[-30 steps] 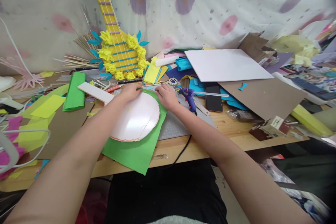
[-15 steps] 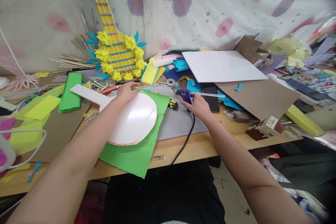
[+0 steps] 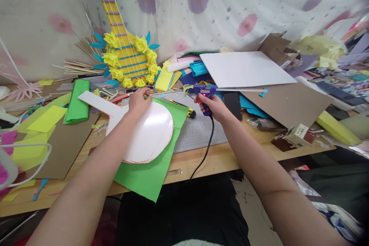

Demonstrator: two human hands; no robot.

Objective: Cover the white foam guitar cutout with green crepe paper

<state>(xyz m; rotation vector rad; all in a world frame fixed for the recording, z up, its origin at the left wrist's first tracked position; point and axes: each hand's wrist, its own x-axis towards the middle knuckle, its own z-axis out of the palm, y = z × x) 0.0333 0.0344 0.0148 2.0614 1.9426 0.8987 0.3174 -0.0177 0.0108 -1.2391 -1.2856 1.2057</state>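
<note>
while the right hand (image 3: pixel 215 107) closes snugly round a purple plastic glue gun (image 3: pixel 205 91), pointing left, long axis nearly level, the left hand (image 3: pixel 140 103) rests at the far edge of a white guitar-shaped board (image 3: pixel 154 134); can't tell if it's pinching. that board lies on green paper (image 3: pixel 160 173), narrow end aimed far left. print on a brown-and-white box (image 3: pixel 298 136): too small to read.

The smooth white paddle-shaped board (image 3: pixel 152 130) looks glossy (its orange-marked rim (image 3: pixel 140 162) looks rough); the green paper sheet (image 3: pixel 147 180) is matt, the purple pistol-shaped glue gun (image 3: pixel 211 90) plastic, the tan tabletop (image 3: pixel 225 157) wood.
</note>
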